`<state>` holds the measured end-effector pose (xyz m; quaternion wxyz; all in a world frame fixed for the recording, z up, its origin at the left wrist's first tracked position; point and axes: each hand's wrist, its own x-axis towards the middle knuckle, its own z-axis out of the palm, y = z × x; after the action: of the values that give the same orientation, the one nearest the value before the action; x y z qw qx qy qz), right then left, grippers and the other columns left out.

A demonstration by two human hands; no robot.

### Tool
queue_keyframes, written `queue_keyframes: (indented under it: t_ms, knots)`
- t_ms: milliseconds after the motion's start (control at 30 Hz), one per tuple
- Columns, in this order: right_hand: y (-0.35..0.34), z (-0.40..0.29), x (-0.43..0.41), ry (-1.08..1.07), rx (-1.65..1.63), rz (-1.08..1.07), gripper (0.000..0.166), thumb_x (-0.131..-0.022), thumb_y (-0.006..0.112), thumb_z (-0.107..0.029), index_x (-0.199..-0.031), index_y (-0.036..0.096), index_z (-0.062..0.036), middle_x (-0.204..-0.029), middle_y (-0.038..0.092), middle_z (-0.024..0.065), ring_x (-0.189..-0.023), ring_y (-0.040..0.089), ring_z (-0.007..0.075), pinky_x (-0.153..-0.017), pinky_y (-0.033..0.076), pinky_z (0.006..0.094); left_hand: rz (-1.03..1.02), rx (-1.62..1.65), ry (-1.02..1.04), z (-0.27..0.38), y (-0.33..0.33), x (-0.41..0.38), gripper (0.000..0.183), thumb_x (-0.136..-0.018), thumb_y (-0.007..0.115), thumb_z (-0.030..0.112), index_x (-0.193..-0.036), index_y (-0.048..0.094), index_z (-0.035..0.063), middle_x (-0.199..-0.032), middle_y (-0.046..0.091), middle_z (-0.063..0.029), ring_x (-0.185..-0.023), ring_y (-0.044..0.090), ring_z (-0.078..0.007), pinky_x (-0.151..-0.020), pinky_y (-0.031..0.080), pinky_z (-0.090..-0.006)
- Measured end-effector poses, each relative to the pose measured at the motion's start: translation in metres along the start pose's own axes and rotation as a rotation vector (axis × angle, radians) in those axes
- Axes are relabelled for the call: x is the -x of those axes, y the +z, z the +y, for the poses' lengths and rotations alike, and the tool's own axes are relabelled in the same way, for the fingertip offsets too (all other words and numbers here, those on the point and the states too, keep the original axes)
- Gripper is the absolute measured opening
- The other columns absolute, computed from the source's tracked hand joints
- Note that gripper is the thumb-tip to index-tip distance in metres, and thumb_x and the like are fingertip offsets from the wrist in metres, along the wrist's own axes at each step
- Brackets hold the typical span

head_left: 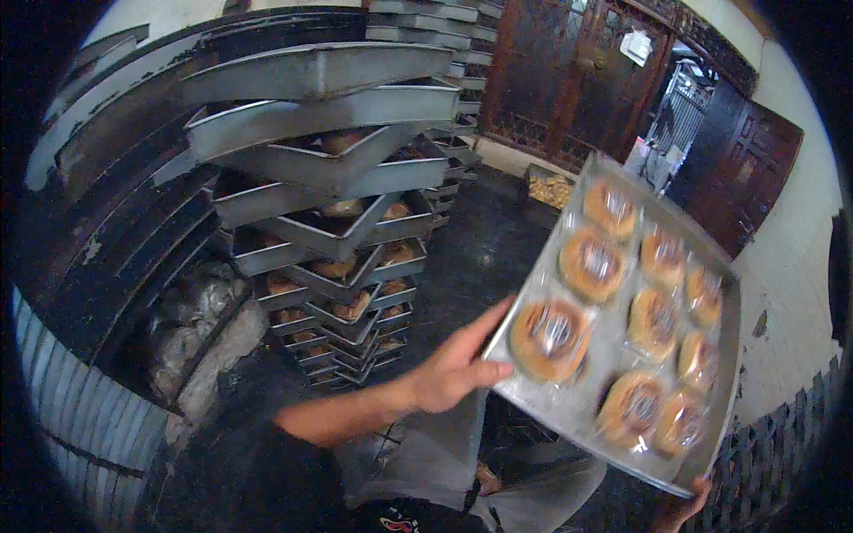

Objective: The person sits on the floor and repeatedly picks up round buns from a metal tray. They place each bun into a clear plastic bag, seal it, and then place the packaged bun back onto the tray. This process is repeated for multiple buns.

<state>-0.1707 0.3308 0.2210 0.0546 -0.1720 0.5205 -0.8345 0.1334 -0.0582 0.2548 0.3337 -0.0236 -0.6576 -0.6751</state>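
A shallow metal baking tray [603, 340] is tilted in front of me, with several round bread buns [593, 263] in clear plastic wrappers lying on it. My left hand [453, 366] grips its near left edge, thumb over the rim. At the tray's lower right corner is my right hand [693, 503], its fingers at the rim; most of that hand is hidden or cut off by the picture's lower edge.
To the left, metal trays [320, 120] are stacked crosswise in a tall pile, with bread showing inside several. More stacked trays stand behind. Plastic bags [193, 320] lie at far left. A container of small yellowish pieces [550, 188] sits on the floor by a wooden door [573, 73].
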Motion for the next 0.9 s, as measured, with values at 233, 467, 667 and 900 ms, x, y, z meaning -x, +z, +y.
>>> queue_keyframes:
  t_ms: [233,467,667,900]
  knots:
    - [0.251,-0.078,-0.100,0.144,-0.391,-0.470,0.060,-0.098,0.044,-0.049,-0.137,0.049,-0.0031,-0.136,0.053,0.0154,-0.126,0.049,0.0311,-0.108,0.035,0.0474,0.363,-0.176,0.346,0.193,-0.039,-0.036,0.059,-0.093,0.051,0.047,-0.128,0.054,-0.0001,-0.120,0.062,-0.0109,-0.109,0.060,-0.0234,-0.099,0.044,-0.0368]
    - [0.532,-0.035,-0.116,0.123,-0.451,-0.806,0.062,-0.092,0.048,-0.057,-0.130,0.052,-0.0081,-0.120,0.060,0.0130,-0.102,0.058,0.0308,-0.086,0.046,0.0468,0.777,-0.397,0.291,0.316,-0.152,-0.023,0.059,-0.092,0.046,0.057,-0.122,0.059,0.0078,-0.106,0.067,-0.0084,-0.097,0.063,-0.0234,-0.084,0.049,-0.0409]
    - [0.693,0.028,-0.096,0.109,-0.283,-0.991,0.074,-0.088,0.053,-0.064,-0.133,0.053,-0.0055,-0.122,0.060,0.0120,-0.104,0.057,0.0283,-0.093,0.041,0.0413,1.043,-0.515,0.245,0.332,-0.225,-0.022,0.064,-0.092,0.043,0.068,-0.118,0.061,0.0115,-0.102,0.064,-0.0059,-0.094,0.057,-0.0178,-0.081,0.045,-0.0367]
    - [0.735,0.108,-0.106,-0.080,-0.183,-1.039,0.086,-0.095,0.046,-0.063,-0.148,0.034,0.0046,-0.149,0.041,0.0182,-0.139,0.035,0.0279,-0.114,0.024,0.0376,1.110,-1.022,0.632,0.274,-0.325,0.026,0.055,-0.102,0.043,0.047,-0.127,0.058,-0.0009,-0.127,0.059,-0.0114,-0.118,0.055,-0.0228,-0.103,0.041,-0.0399]
